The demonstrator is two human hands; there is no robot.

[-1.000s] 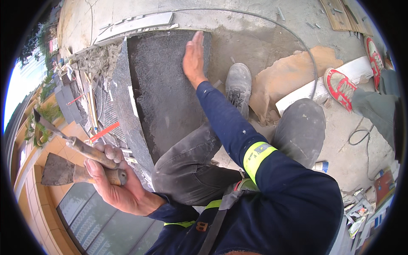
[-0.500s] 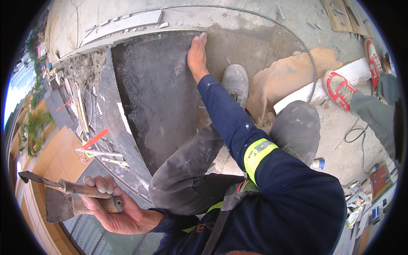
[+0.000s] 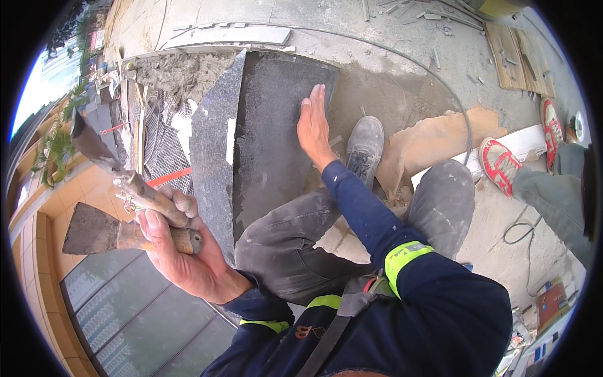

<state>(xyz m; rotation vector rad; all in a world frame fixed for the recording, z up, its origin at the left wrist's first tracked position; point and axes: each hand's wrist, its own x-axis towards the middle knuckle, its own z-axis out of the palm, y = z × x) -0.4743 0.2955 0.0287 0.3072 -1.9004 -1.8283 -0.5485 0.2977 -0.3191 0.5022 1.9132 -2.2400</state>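
Note:
My left hand grips the wooden handles of two trowels together, held out past the ledge at the left. One blade points up-left, the other lies flat below it. My right hand rests flat, fingers together, on a dark grey stone slab. The slab lies on a mortar bed at the edge of a concrete floor. A dark stone edge strip runs along the slab's left side. My grey shoe stands just right of the slab.
Wet mortar is heaped beyond the slab's far left corner. A wire mesh and an orange rod lie left of the strip. Another person's red shoes and leg are at the right. Wooden boards lie far right. A cable curves over the floor.
My left hand has lifted the two trowels up and closer in. My right hand has slid a little toward me on the slab.

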